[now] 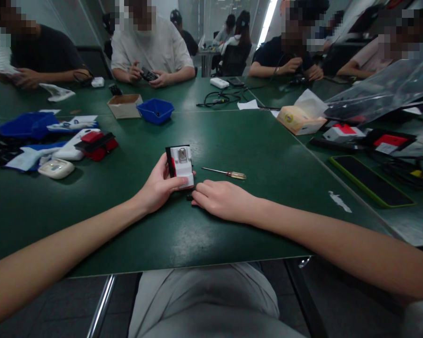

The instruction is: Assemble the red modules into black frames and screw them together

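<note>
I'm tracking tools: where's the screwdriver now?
In the head view, the screwdriver lies on the green table just beyond the right hand, right of the held device.

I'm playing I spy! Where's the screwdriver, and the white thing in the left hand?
Screwdriver (234,175), head view: on its handle.
White thing (183,168), head view: on the middle of its white side.

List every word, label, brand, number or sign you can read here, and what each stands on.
None can be read.
Yellow-and-white tissue packet: printed mark, too blurred.
White patch on the red-and-black box: too small to tell whether it bears text.
White, red and black plastic block in the left hand: no lettering discernible.
</note>
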A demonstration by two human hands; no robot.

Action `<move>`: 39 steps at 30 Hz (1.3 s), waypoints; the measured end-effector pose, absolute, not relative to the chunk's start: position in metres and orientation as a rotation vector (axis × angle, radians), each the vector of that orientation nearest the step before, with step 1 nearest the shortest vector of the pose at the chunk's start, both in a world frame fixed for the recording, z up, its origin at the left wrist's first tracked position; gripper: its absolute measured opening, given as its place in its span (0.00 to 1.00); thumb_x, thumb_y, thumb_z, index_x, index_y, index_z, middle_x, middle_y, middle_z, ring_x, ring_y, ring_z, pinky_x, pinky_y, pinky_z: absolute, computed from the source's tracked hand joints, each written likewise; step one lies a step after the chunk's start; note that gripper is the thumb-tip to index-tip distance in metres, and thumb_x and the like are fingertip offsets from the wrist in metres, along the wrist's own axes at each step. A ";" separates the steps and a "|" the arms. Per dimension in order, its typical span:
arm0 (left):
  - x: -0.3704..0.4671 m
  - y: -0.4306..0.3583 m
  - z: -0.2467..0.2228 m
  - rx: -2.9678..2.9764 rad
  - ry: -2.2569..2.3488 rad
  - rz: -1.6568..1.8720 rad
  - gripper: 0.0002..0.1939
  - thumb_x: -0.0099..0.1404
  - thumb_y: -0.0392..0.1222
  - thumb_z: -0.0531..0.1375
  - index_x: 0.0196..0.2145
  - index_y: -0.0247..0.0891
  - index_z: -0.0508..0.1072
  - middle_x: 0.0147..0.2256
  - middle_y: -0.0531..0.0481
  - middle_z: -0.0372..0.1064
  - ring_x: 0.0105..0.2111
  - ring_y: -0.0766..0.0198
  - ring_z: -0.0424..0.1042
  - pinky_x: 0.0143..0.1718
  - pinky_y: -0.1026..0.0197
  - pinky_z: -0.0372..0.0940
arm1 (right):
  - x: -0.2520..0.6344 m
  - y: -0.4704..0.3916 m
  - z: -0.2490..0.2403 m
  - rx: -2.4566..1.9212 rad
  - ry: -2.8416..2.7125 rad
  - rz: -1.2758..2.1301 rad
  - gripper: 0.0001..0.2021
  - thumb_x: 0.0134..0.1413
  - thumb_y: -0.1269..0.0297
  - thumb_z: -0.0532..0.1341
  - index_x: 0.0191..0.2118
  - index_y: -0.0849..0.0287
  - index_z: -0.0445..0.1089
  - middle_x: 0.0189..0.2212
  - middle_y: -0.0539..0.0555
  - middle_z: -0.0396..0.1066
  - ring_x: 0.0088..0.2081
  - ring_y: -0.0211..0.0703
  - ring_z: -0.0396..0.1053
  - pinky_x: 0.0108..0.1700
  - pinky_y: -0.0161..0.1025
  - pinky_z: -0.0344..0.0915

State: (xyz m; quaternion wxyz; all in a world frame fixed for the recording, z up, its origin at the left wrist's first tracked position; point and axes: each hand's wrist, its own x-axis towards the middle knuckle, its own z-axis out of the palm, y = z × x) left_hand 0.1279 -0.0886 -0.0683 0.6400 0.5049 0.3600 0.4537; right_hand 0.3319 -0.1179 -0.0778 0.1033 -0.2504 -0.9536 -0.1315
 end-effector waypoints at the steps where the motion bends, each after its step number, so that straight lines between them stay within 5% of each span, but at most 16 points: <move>1: 0.128 -0.088 -0.069 1.161 0.820 1.034 0.35 0.49 0.35 0.74 0.53 0.40 0.66 0.48 0.46 0.74 0.47 0.50 0.79 0.42 0.54 0.77 | 0.332 -0.118 -0.077 -0.768 -2.827 -0.422 0.19 0.77 0.63 0.46 0.41 0.64 0.72 0.34 0.58 0.72 0.36 0.47 0.72 0.33 0.41 0.65; 14: 0.130 -0.087 -0.068 1.164 0.848 1.027 0.37 0.47 0.36 0.75 0.53 0.40 0.65 0.50 0.45 0.71 0.49 0.47 0.76 0.43 0.52 0.76 | 0.347 -0.109 -0.077 -0.814 -2.863 -0.345 0.10 0.70 0.73 0.52 0.45 0.65 0.70 0.38 0.59 0.72 0.38 0.47 0.72 0.38 0.42 0.69; 20: 0.128 -0.084 -0.077 1.421 0.846 1.070 0.38 0.51 0.39 0.73 0.57 0.38 0.64 0.57 0.41 0.68 0.59 0.45 0.69 0.59 0.46 0.69 | 0.355 -0.102 -0.083 -0.552 -2.444 0.021 0.09 0.69 0.71 0.54 0.48 0.63 0.70 0.44 0.62 0.75 0.45 0.47 0.74 0.49 0.43 0.74; 39: 0.125 -0.088 -0.079 1.828 0.760 0.974 0.42 0.59 0.45 0.72 0.65 0.39 0.57 0.62 0.38 0.65 0.61 0.46 0.69 0.62 0.46 0.68 | 0.352 -0.103 -0.083 -0.490 -2.224 0.163 0.09 0.68 0.73 0.58 0.48 0.62 0.73 0.43 0.61 0.78 0.44 0.45 0.77 0.47 0.41 0.77</move>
